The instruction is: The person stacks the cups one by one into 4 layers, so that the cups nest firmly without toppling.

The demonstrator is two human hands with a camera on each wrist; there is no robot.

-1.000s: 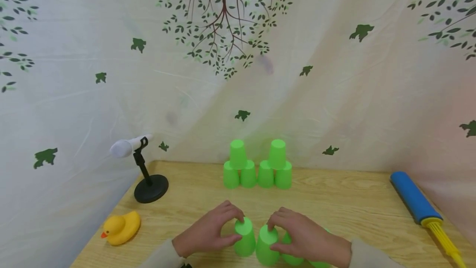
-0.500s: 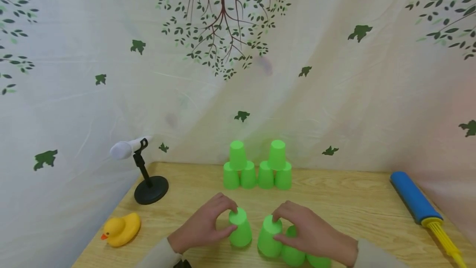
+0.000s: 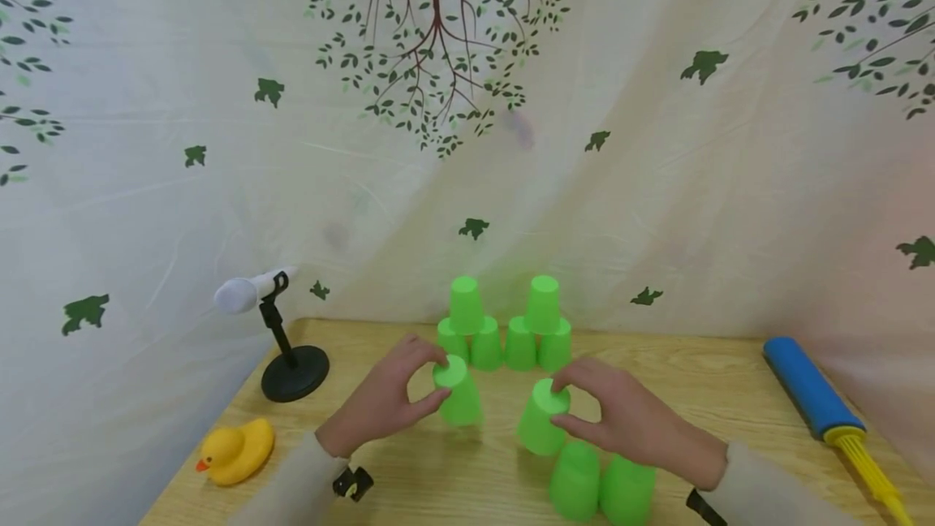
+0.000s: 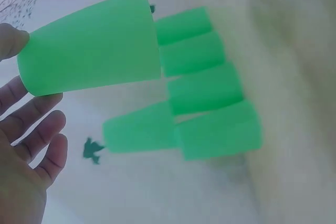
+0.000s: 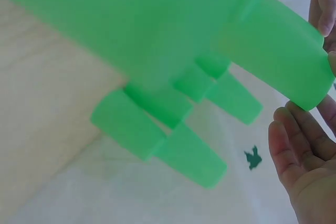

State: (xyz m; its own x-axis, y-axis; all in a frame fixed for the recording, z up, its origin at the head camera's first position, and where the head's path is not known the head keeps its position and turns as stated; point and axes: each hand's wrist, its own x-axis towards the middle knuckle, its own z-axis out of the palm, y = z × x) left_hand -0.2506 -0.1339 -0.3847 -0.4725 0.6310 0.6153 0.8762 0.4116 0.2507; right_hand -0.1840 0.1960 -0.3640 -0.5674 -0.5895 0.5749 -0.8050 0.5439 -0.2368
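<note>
In the head view my left hand (image 3: 390, 392) pinches the top end of an upside-down green cup (image 3: 458, 398), which tilts a little and hangs in front of the left stack. To its right, my right hand (image 3: 621, 416) pinches a second green cup (image 3: 542, 420) the same way, held above the wood. The left wrist view shows the left cup (image 4: 94, 45) between thumb and fingers. At the back stand two small pyramids of green cups, a left one (image 3: 466, 307) and a right one (image 3: 544, 307), each with one cup on two.
Two more green cups, one (image 3: 575, 485) and another (image 3: 628, 489), stand near the front below my right hand. A microphone on a black stand (image 3: 295, 372) and a yellow rubber duck (image 3: 237, 451) are at left. A blue and yellow hand pump (image 3: 821, 396) lies along the right side.
Both hands have moved forward and apart, lifting their cups off the table toward the pyramids. The two front cups by the right hand have stayed and show more fully.
</note>
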